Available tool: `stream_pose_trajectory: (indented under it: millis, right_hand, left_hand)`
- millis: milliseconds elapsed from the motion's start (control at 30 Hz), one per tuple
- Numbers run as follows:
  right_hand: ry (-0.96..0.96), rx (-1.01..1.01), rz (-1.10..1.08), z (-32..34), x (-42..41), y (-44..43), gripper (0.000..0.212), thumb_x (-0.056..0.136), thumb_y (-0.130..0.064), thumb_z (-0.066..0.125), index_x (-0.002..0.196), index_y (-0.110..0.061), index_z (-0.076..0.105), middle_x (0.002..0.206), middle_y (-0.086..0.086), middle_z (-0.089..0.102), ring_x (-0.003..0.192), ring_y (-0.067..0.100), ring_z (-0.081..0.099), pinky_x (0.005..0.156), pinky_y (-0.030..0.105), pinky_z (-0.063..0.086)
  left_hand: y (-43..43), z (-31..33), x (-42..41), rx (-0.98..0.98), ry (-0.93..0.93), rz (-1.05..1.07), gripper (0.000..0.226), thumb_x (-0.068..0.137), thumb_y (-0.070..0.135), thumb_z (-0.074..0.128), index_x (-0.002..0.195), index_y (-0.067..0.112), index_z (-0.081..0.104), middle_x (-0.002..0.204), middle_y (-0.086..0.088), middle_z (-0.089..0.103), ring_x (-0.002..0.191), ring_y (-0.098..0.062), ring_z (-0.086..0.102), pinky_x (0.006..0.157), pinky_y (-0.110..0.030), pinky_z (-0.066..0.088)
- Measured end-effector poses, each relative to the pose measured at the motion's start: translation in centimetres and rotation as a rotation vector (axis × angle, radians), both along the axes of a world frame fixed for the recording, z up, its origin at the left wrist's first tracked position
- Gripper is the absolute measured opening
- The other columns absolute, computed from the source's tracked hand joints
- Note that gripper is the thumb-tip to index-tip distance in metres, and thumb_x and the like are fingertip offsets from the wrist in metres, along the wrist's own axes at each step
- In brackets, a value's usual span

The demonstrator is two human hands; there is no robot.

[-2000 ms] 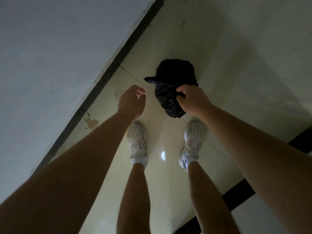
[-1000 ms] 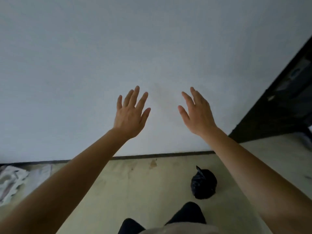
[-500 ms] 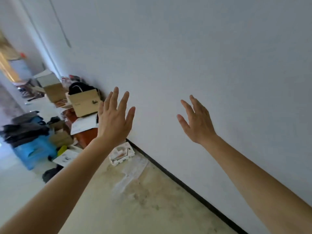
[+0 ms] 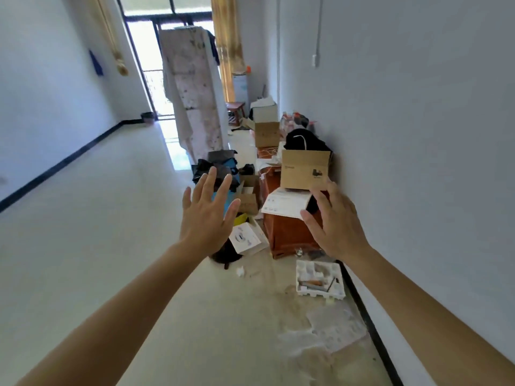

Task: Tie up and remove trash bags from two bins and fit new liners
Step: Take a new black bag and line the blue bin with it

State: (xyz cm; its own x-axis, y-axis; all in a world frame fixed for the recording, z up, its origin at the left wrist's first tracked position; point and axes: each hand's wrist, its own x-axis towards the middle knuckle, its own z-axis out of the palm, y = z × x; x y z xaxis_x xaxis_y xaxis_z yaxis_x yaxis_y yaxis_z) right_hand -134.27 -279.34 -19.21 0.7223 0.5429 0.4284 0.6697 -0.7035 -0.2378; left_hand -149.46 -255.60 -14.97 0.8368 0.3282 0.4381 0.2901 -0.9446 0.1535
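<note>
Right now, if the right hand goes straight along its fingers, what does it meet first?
Likely the white flat box atop the red-brown chest, below the cardboard box; right hand is open, depth unclear.

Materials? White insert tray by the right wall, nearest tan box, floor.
White insert tray: likely moulded foam or pulp, matte, pressed compartments. Nearest tan box: cardboard, matte, printed face, folded edges. Floor: probably polished tile or stone, glossy; it mirrors the window light.

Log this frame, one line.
left hand: open, empty | right hand: open, empty | black trash bag: not in view | ahead: brown cardboard box atop rust-orange cabinet, right wall
</note>
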Motion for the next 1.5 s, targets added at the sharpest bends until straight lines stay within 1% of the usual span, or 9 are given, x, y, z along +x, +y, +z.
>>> stream_pose_trajectory:
  millis: [133,367,533,700,867,1033,1200,1367,1500]
  right_hand:
    - [0.041,0.022,0.187,1.4,6.0,13.0,0.062,0.1,-0.06,0.028,0.153,-0.029,0.026,0.163,0.01,0.017,0.149,0.03,0.018,0.119,0.049,0.022]
    - [-0.012,-0.004,0.517,2.0,8.3,37.9,0.063,0.1,-0.057,0.033,0.156,-0.029,0.021,0.166,0.008,0.009,0.152,0.029,0.013,0.122,0.047,0.016]
    - [-0.041,-0.056,0.637,2.0,8.7,54.3,0.066,0.101,-0.058,0.032,0.158,-0.029,0.016,0.167,0.007,0.006,0.153,0.027,0.01,0.123,0.044,0.012]
    - [-0.072,-0.024,0.65,3.1,11.8,65.5,0.065,0.102,-0.059,0.031,0.157,-0.031,0.014,0.167,0.005,0.004,0.153,0.025,0.01,0.122,0.04,0.008]
    - [-0.043,-0.021,0.632,1.9,18.8,74.3,0.065,0.102,-0.057,0.032,0.158,-0.029,0.015,0.167,0.006,0.005,0.153,0.025,0.01,0.123,0.041,0.01]
    - [-0.046,0.009,0.585,-0.3,28.9,83.7,0.065,0.101,-0.057,0.033,0.157,-0.027,0.019,0.166,0.007,0.01,0.153,0.025,0.011,0.123,0.045,0.014]
    - [-0.032,0.01,0.576,0.4,38.4,95.3,0.066,0.101,-0.056,0.03,0.158,-0.025,0.016,0.167,0.008,0.006,0.153,0.026,0.009,0.123,0.046,0.015]
    - [0.023,0.036,0.609,1.1,43.6,108.2,0.063,0.102,-0.052,0.035,0.157,-0.025,0.02,0.167,0.006,0.007,0.152,0.026,0.011,0.12,0.036,0.005]
    - [-0.001,0.03,0.658,0.4,47.3,119.3,0.062,0.102,-0.053,0.035,0.156,-0.026,0.021,0.167,0.006,0.009,0.152,0.027,0.014,0.12,0.038,0.008]
  left_hand:
    - [9.2,1.6,2.1,0.054,0.018,0.155,0.063,0.1,0.055,0.016,0.156,0.026,0.02,0.166,-0.006,0.007,0.152,-0.027,0.009,0.121,-0.054,0.009]
    - [27.2,0.2,-0.5,0.006,-0.038,0.428,0.063,0.099,0.054,0.022,0.156,0.026,0.022,0.165,-0.006,0.009,0.152,-0.029,0.011,0.12,-0.056,0.012]
    - [40.6,0.2,-1.1,-0.001,-0.054,0.528,0.062,0.1,0.052,0.024,0.155,0.023,0.026,0.164,-0.009,0.015,0.15,-0.031,0.018,0.119,-0.057,0.018]
    - [51.6,1.9,2.5,-0.001,-0.08,0.563,0.06,0.102,0.05,0.028,0.156,0.024,0.025,0.164,-0.008,0.014,0.15,-0.031,0.017,0.119,-0.056,0.017]
    - [61.8,0.6,10.0,-0.03,-0.076,0.526,0.06,0.102,0.05,0.027,0.156,0.025,0.021,0.165,-0.006,0.011,0.151,-0.029,0.015,0.12,-0.055,0.016]
    - [72.6,-1.0,21.1,-0.023,-0.06,0.482,0.061,0.102,0.052,0.026,0.157,0.027,0.018,0.166,-0.005,0.007,0.151,-0.028,0.011,0.12,-0.054,0.013]
    - [83.9,0.5,31.0,0.016,-0.015,0.467,0.062,0.102,0.052,0.026,0.157,0.027,0.015,0.166,-0.005,0.004,0.152,-0.027,0.009,0.121,-0.053,0.01]
    - [95.2,1.4,36.1,0.016,-0.04,0.501,0.063,0.101,0.053,0.024,0.157,0.025,0.017,0.165,-0.006,0.007,0.152,-0.028,0.01,0.12,-0.054,0.011]
    - [105.5,0.3,39.5,-0.004,-0.034,0.532,0.064,0.1,0.054,0.022,0.157,0.026,0.014,0.166,-0.005,0.004,0.152,-0.027,0.007,0.121,-0.053,0.01]
